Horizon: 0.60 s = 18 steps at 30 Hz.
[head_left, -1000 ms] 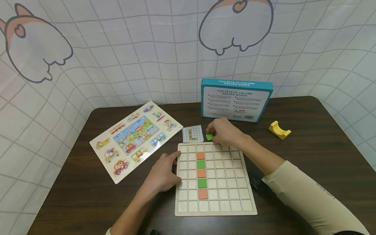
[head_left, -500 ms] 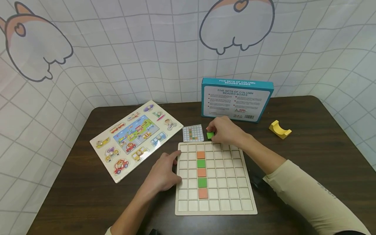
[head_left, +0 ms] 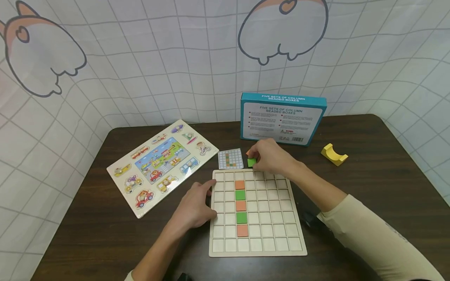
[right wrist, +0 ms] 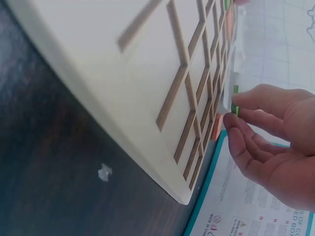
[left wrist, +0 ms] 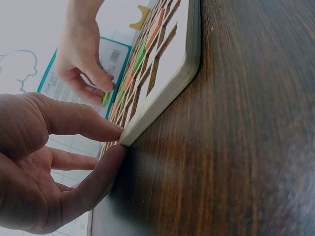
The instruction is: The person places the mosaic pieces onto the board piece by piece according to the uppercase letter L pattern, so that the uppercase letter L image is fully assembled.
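Note:
My right hand (head_left: 270, 156) pinches a small green square tile (head_left: 251, 162) between thumb and fingers, just beyond the far edge of the wooden grid board (head_left: 258, 254). The right wrist view shows this green tile (right wrist: 235, 101) edge-on at the fingertips. Behind the fingers peeks an orange tile (right wrist: 216, 127), mostly hidden in the head view. My left hand (head_left: 194, 208) rests thumb and forefinger, spread apart, against the board's left edge. One column of the board carries alternating orange (head_left: 240, 205) and green (head_left: 241, 217) tiles. A printed pattern card (head_left: 230, 159) lies beside the right fingertips.
A peg puzzle board with vehicle pictures (head_left: 162, 168) lies to the left. A teal and white box (head_left: 283, 119) stands upright behind the right hand. At the right sits a yellow arched block (head_left: 334, 155). A tiled-pattern cloth (head_left: 211, 58) hangs behind the table.
The green tile at my right fingertips has shifted and tilted slightly, and an orange tile's corner now shows beyond the fingers. My left hand stays at the board's edge.

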Tool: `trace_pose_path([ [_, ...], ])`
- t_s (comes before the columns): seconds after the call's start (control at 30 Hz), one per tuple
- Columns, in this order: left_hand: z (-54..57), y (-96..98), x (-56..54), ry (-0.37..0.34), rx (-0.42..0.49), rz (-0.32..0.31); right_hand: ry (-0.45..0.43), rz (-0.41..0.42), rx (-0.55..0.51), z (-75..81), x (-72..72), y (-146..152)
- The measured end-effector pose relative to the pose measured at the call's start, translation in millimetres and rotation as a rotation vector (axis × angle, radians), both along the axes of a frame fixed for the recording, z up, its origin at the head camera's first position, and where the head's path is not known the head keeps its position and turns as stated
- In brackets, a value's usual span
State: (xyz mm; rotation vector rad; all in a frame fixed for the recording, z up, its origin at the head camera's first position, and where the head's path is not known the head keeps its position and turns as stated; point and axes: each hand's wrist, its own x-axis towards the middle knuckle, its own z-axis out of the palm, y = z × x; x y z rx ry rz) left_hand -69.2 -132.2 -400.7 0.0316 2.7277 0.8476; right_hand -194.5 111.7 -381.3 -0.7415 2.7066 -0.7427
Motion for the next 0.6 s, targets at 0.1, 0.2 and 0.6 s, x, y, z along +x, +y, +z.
trace_pose_path([
  [0.1, -0.3, 0.0, 0.0, 0.0, 0.0, -0.002, 0.008, 0.007, 0.0, 1.9, 3.5, 1],
  [0.2, -0.2, 0.0, 0.0, -0.003, 0.0, -0.002, 0.002, 0.003, 0.002, 3.8, 7.2, 1],
  [0.6, 0.9, 0.0, -0.2, -0.011, -0.006, 0.006, 0.005, 0.017, -0.008, 8.1, 23.8, 3],
])
